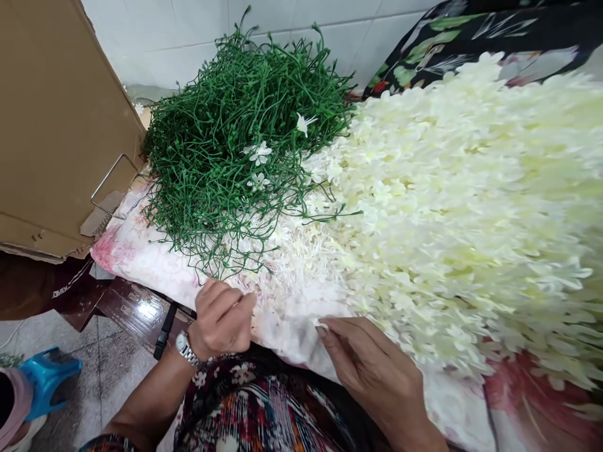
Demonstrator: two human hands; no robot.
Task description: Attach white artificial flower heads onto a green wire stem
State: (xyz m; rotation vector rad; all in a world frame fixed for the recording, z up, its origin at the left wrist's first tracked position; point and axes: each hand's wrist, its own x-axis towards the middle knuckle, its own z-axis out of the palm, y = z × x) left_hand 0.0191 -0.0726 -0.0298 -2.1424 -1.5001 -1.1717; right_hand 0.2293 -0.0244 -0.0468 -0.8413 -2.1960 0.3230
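1. Lower centre of the frame: the left hand is curled into a loose fist, a silver wristwatch on its wrist; whether anything is inside the fingers cannot be told.
2. Right of it, the right hand has its thumb and forefinger pinched together at a small white piece – too little of it shows to name it.
3. Upper centre: a tangled heap of green artificial stems, its loose lower strands trailing close to the left hand. Three white blossoms lie on the heap.
4. Centre right to the right edge: a broad pile of cream-white artificial flower heads, meeting the stems on its left side.
5. Both heaps lie on a pink-and-white floral cloth, bare along its lower left edge.
6. Upper left: a cardboard box; lower left: a blue plastic stool – on the floor.
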